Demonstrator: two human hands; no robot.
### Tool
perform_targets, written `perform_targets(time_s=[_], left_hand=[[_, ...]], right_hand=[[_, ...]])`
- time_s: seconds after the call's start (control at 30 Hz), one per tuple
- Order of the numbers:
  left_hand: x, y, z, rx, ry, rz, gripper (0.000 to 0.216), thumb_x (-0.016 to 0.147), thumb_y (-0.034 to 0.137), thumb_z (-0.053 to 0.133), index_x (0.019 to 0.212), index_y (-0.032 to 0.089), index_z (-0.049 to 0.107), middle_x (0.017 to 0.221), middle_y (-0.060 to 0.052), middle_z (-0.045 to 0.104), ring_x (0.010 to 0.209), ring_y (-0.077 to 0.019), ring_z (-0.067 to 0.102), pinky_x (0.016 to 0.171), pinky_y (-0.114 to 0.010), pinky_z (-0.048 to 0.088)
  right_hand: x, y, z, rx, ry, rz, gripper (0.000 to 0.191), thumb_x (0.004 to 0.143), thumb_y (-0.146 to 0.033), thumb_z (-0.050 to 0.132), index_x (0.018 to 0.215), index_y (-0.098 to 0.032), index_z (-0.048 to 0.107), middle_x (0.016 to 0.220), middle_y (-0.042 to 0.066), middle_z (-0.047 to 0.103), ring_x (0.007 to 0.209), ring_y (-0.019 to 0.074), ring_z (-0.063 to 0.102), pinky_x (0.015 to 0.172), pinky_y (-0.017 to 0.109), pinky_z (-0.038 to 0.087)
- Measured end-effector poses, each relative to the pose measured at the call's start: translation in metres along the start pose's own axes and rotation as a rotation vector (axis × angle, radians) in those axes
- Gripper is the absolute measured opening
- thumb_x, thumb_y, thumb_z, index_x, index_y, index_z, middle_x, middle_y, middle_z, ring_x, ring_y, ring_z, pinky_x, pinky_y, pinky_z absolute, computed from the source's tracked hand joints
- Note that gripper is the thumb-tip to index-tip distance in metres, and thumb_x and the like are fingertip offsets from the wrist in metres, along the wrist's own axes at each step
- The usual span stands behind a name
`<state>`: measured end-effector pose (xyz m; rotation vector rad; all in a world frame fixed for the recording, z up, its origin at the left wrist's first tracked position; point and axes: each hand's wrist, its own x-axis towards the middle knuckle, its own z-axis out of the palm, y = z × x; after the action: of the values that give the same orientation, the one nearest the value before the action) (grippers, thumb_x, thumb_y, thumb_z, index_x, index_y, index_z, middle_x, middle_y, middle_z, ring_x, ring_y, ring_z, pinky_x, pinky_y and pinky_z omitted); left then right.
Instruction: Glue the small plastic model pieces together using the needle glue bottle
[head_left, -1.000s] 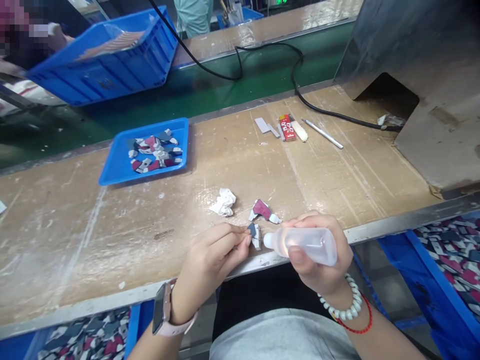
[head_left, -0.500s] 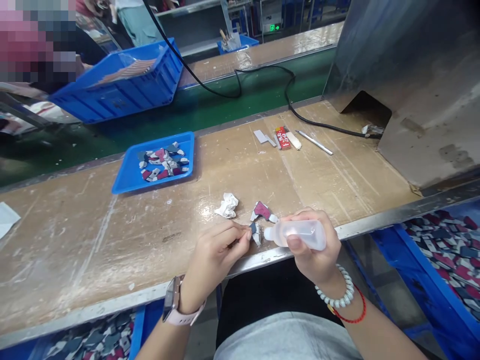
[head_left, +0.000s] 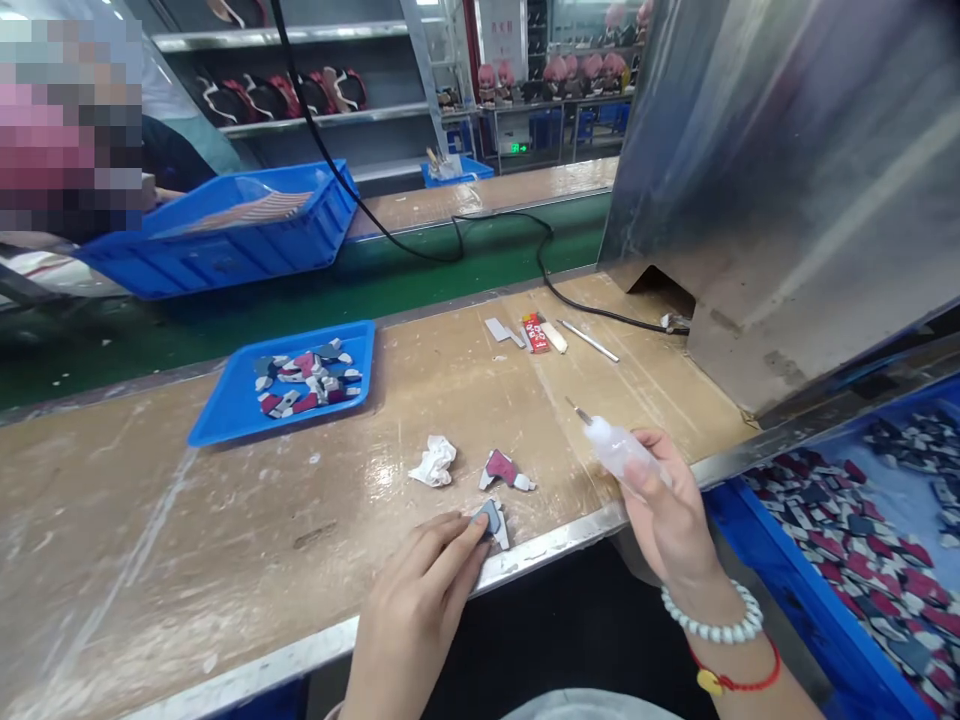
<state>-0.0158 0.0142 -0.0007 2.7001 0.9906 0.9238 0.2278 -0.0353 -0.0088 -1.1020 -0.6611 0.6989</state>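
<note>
My right hand (head_left: 667, 500) is wrapped round a translucent squeeze bottle (head_left: 624, 452), tilted with its thin metal needle tip pointing up and to the left, above the bench. Near the front edge, my left hand (head_left: 431, 575) has its fingers together and pressed on a small grey-and-white part (head_left: 495, 522) lying on the bench; the thumb is mostly hidden. Just beyond that part lies a maroon, grey and white part (head_left: 506, 470), touched by neither hand. A crumpled white tissue (head_left: 433, 462) sits to its left.
A blue tray (head_left: 206, 425) holds several similar parts. A red packet (head_left: 535, 333) and a silver pen-like tool (head_left: 589, 340) lie farther back. A black cable (head_left: 600, 313) runs to a metal housing (head_left: 787, 200) at right. Below it, a blue bin (head_left: 787, 595) holds many parts. Another person is at far left.
My right hand has drawn the bottle away from the grey-and-white part, rightward, turning its tip upward; the needle now shows. My left fingers have gone from pinching to pressing. The camera view has tilted up.
</note>
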Motion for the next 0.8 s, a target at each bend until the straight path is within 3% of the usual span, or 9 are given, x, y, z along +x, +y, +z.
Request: perform_targets(time_s=[0.13, 0.23, 0.33, 0.53, 0.6, 0.7, 0.77, 0.8], left_hand=[[0.000, 0.003, 0.000, -0.017, 0.011, -0.078, 0.023, 0.102, 0.023, 0.051, 0.120, 0.019, 0.064, 0.096, -0.008, 0.071, 0.087, -0.0207, 0.070, 0.071, -0.031, 0.058], [0.002, 0.010, -0.003, -0.050, 0.006, -0.123, 0.023, 0.103, 0.023, 0.048, 0.118, 0.020, 0.065, 0.097, -0.006, 0.071, 0.086, -0.0182, 0.071, 0.070, -0.027, 0.058], [0.002, 0.020, -0.006, -0.077, 0.047, -0.124, 0.020, 0.104, 0.021, 0.047, 0.113, 0.019, 0.065, 0.095, -0.005, 0.071, 0.087, -0.0165, 0.070, 0.073, -0.025, 0.056], [0.000, 0.038, -0.015, -0.120, 0.193, -0.008, 0.017, 0.103, 0.013, 0.048, 0.104, 0.012, 0.066, 0.087, -0.006, 0.068, 0.082, -0.0122, 0.064, 0.076, -0.022, 0.050], [-0.001, 0.042, -0.018, -0.114, 0.252, 0.042, 0.018, 0.103, 0.015, 0.050, 0.102, 0.011, 0.067, 0.087, -0.007, 0.068, 0.085, -0.0131, 0.065, 0.078, -0.023, 0.052], [0.001, 0.047, -0.020, -0.114, 0.305, 0.128, 0.016, 0.101, 0.017, 0.055, 0.100, 0.010, 0.070, 0.089, -0.008, 0.070, 0.092, -0.0167, 0.069, 0.082, -0.026, 0.057], [0.004, 0.052, -0.021, -0.157, 0.304, 0.169, 0.016, 0.101, 0.020, 0.058, 0.102, 0.010, 0.070, 0.090, -0.007, 0.071, 0.096, -0.0182, 0.070, 0.083, -0.028, 0.059], [0.006, 0.054, -0.020, -0.192, 0.300, 0.181, 0.017, 0.101, 0.022, 0.058, 0.103, 0.010, 0.070, 0.091, -0.007, 0.071, 0.098, -0.0185, 0.071, 0.085, -0.028, 0.060]], right_hand=[[0.013, -0.001, -0.003, -0.109, 0.021, -0.067, 0.037, 0.098, -0.050, 0.052, 0.122, -0.023, 0.051, 0.087, 0.003, 0.068, 0.081, 0.0186, 0.069, 0.074, 0.034, 0.057], [0.017, 0.006, -0.002, -0.233, -0.029, -0.081, 0.065, 0.086, -0.042, 0.074, 0.138, -0.026, 0.040, 0.099, 0.004, 0.069, 0.092, 0.0201, 0.069, 0.084, 0.037, 0.057], [0.019, 0.013, -0.002, -0.364, -0.080, -0.070, 0.081, 0.080, -0.033, 0.079, 0.146, -0.027, 0.032, 0.108, 0.006, 0.068, 0.098, 0.0208, 0.069, 0.094, 0.042, 0.054], [0.021, 0.016, -0.005, -0.506, -0.122, -0.123, 0.072, 0.078, -0.031, 0.081, 0.141, -0.023, 0.047, 0.115, 0.010, 0.068, 0.108, 0.0265, 0.066, 0.100, 0.050, 0.049], [0.014, 0.011, -0.008, -0.436, -0.035, -0.270, 0.062, 0.077, -0.035, 0.082, 0.132, -0.023, 0.054, 0.120, 0.010, 0.064, 0.114, 0.0269, 0.061, 0.104, 0.051, 0.046], [-0.013, -0.002, -0.009, -0.271, 0.154, -0.531, 0.030, 0.091, -0.043, 0.066, 0.115, -0.024, 0.061, 0.116, 0.006, 0.056, 0.113, 0.0228, 0.057, 0.106, 0.046, 0.045], [-0.037, -0.013, -0.006, -0.186, 0.016, -0.444, 0.035, 0.093, -0.052, 0.061, 0.112, -0.023, 0.065, 0.107, 0.007, 0.059, 0.097, 0.0215, 0.063, 0.092, 0.040, 0.054], [-0.049, -0.018, -0.002, -0.084, -0.194, -0.218, 0.044, 0.091, -0.058, 0.062, 0.118, -0.022, 0.064, 0.107, 0.008, 0.062, 0.096, 0.0216, 0.065, 0.088, 0.037, 0.056]])
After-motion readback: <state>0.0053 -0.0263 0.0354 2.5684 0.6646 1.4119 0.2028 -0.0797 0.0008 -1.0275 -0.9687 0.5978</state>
